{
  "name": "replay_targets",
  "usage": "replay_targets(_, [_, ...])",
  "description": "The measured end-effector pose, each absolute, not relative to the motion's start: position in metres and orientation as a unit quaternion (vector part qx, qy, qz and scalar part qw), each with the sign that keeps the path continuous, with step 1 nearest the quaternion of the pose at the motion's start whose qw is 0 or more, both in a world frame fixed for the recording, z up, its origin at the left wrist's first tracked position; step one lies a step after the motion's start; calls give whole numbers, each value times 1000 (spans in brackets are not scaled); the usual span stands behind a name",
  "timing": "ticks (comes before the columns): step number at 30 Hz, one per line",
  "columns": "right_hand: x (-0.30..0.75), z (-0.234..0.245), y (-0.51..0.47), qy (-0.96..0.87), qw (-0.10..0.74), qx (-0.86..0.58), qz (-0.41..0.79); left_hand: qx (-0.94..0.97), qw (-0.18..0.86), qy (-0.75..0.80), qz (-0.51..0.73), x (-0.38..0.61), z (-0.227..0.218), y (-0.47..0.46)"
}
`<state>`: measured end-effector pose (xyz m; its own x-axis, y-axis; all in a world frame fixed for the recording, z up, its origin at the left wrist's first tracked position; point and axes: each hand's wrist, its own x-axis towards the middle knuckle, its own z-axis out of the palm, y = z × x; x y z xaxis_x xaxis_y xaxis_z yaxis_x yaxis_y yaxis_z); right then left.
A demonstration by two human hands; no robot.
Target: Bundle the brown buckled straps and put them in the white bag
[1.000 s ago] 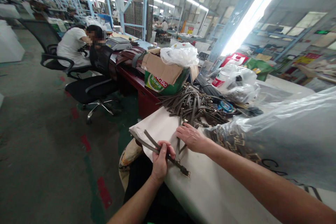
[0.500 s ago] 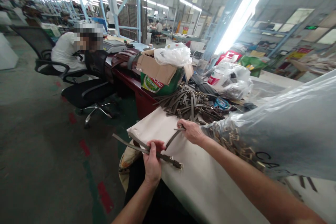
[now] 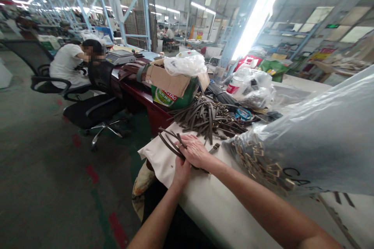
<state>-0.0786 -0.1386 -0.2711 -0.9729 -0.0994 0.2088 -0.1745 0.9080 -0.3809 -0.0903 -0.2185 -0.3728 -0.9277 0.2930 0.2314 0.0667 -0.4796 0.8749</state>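
My left hand (image 3: 182,171) is closed round several narrow dark grey-brown straps (image 3: 169,146), whose free ends stick out up and to the left. Pressed against it from above is my right hand (image 3: 194,151), its fingers wrapped over the same straps and hiding their middle. A strap end with a buckle (image 3: 215,148) shows just beyond the right hand; whether it is held or lies on the table, I cannot tell. Behind the hands lies a tangled pile of similar straps (image 3: 209,114) with metal buckles.
A white-covered table (image 3: 154,151) lies under my hands. On the right stands a large clear plastic bag (image 3: 315,136) of metal buckles. A green carton (image 3: 172,95) sits behind the pile. Black office chairs (image 3: 96,111) and a seated person (image 3: 67,64) are at the left.
My right hand has come left and down onto the left hand, which moved slightly right and up. The straps have swung steeper, and their buckles are now mostly hidden. The view shifted a little.
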Motion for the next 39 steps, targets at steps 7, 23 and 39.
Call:
replay_targets(7, [-82,-263,-142,-993,3,46,112,200,116,525,819,-89,-359,-223])
replay_targets(23, [-112,-285,22,-989,101,0,-113,79,173,442,877,-82,-354,-224])
replay_targets(39, [-114,-276,36,-928,355,-65,90,64,95,372,921,-84,-354,-226])
